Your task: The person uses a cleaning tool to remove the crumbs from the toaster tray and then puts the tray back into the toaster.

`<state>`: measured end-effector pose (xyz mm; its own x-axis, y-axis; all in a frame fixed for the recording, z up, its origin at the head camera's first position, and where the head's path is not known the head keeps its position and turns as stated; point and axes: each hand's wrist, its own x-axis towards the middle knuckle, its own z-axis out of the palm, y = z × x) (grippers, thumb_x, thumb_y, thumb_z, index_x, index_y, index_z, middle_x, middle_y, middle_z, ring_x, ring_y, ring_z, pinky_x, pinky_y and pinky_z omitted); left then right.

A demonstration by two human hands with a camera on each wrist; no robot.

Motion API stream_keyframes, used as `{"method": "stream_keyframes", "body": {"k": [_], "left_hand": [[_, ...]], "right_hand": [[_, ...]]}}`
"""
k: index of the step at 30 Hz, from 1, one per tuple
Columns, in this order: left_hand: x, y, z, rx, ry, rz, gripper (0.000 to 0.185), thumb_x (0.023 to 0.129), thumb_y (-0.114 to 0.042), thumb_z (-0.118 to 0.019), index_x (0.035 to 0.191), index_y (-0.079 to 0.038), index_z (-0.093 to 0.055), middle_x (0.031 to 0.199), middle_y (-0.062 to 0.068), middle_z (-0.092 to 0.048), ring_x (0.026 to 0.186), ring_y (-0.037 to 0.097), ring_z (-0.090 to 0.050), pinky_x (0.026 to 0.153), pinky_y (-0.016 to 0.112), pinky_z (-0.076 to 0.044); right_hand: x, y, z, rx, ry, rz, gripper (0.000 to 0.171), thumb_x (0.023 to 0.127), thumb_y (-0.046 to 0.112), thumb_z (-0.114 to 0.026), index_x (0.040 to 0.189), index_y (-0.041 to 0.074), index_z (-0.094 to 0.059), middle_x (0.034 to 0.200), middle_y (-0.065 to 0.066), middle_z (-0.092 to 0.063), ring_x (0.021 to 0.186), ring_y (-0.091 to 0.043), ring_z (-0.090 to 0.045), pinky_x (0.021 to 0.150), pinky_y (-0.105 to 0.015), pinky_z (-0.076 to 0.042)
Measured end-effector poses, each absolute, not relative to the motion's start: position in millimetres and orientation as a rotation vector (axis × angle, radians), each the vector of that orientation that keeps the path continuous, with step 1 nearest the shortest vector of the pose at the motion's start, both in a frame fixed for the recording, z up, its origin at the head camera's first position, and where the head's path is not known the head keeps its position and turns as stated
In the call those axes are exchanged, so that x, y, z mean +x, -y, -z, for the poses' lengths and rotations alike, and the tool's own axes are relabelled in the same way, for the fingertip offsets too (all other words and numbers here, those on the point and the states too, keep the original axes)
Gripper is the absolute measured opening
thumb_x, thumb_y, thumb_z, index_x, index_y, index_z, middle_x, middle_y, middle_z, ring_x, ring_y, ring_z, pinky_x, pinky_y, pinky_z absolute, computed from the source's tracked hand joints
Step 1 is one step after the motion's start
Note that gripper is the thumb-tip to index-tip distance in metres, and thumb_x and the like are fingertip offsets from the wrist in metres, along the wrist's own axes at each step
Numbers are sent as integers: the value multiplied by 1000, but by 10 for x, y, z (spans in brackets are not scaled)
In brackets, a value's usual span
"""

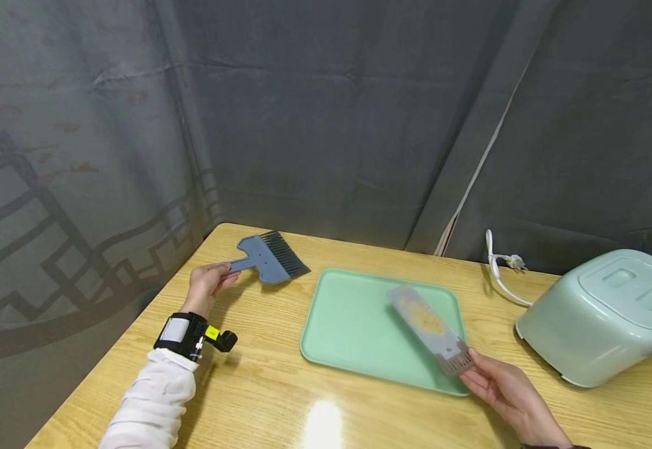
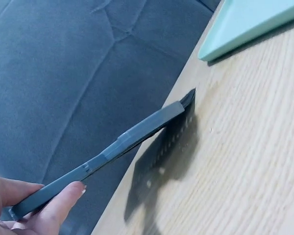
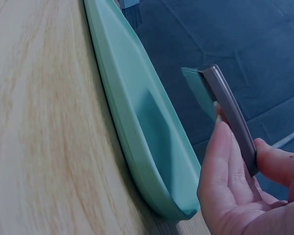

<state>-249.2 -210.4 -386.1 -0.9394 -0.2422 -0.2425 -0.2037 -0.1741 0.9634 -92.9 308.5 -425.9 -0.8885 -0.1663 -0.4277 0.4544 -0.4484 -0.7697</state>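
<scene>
My left hand pinches the handle end of a blue-grey flat brush at the table's left. The brush's dark bristles point right, and in the left wrist view the brush shows edge-on, tilted over the wood. My right hand holds a flat, see-through strip by its grey-brown slotted end, between thumb and fingers. A yellowish patch shows on the strip, but its exact kind is unclear. It is held above the right part of a mint-green tray. In the right wrist view, the slotted end appears edge-on.
A pale green toaster-like appliance stands at the right of the wooden table. Its white cord and plug lie behind it. Grey cloth hangs along the back and left.
</scene>
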Motion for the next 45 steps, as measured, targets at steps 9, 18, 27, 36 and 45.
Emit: {"method": "stream_keyframes", "body": {"k": [9, 18, 27, 36, 45], "left_hand": [[-2473, 1999, 3726, 420, 1822, 2374, 23, 103, 2, -48, 120, 18, -53, 66, -3, -67, 61, 2, -70, 70, 13, -61], [-2460, 1630, 3377, 246, 1774, 2440, 13, 103, 1, -52, 95, 6, -62, 65, -1, -70, 63, 5, -72, 71, 16, -63], [-2396, 1304, 3216, 103, 1796, 2471, 13, 100, 4, -56, 94, 11, -64, 70, 3, -71, 65, 9, -73, 71, 21, -64], [-2343, 1036, 3123, -24, 1834, 2519, 12, 99, 7, -55, 95, 12, -65, 71, 5, -71, 65, 10, -73, 70, 24, -65], [-2307, 745, 3136, -119, 1909, 2527, 20, 99, 6, -57, 108, 23, -62, 76, 8, -73, 64, 10, -73, 70, 25, -65]], "right_hand": [[-929, -3084, 4247, 428, -1447, 2332, 27, 108, 8, -49, 92, 9, -71, 92, -6, -74, 88, -12, -73, 86, -26, -63], [-927, -3077, 4225, 471, -1494, 2310, 25, 108, 10, -49, 93, 9, -69, 92, -5, -73, 88, -11, -73, 87, -26, -63], [-933, -3050, 4206, 488, -1501, 2303, 25, 108, 11, -50, 92, 9, -69, 90, -5, -71, 85, -11, -72, 85, -25, -63], [-962, -3003, 4177, 519, -1511, 2294, 25, 108, 10, -49, 92, 9, -69, 91, -6, -68, 84, -11, -72, 85, -25, -63], [-980, -2965, 4153, 531, -1516, 2303, 23, 108, 10, -50, 93, 9, -68, 93, -6, -67, 86, -12, -72, 87, -27, -63]]}}
